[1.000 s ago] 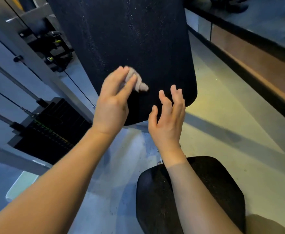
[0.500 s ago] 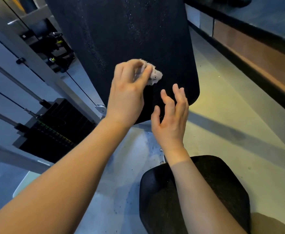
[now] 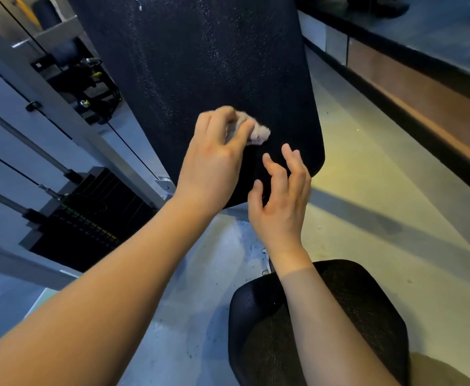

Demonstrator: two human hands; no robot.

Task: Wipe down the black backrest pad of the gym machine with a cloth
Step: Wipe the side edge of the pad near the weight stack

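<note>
Our left grip (image 3: 214,160) clamps crumpled cloth (image 3: 258,132) against lower backrest pad (image 3: 214,65); our right grip (image 3: 281,201) hovers just beside, fingers loosely apart, holding nothing.

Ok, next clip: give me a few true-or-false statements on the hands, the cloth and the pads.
1. The left hand grips the cloth at the backrest pad. True.
2. The right hand holds a second cloth. False: it holds nothing, and its fingers are loosely spread.
3. The cloth is high up on the backrest pad. False: it is at the pad's lower part.
4. A black seat pad shows under the right forearm. True.
</note>
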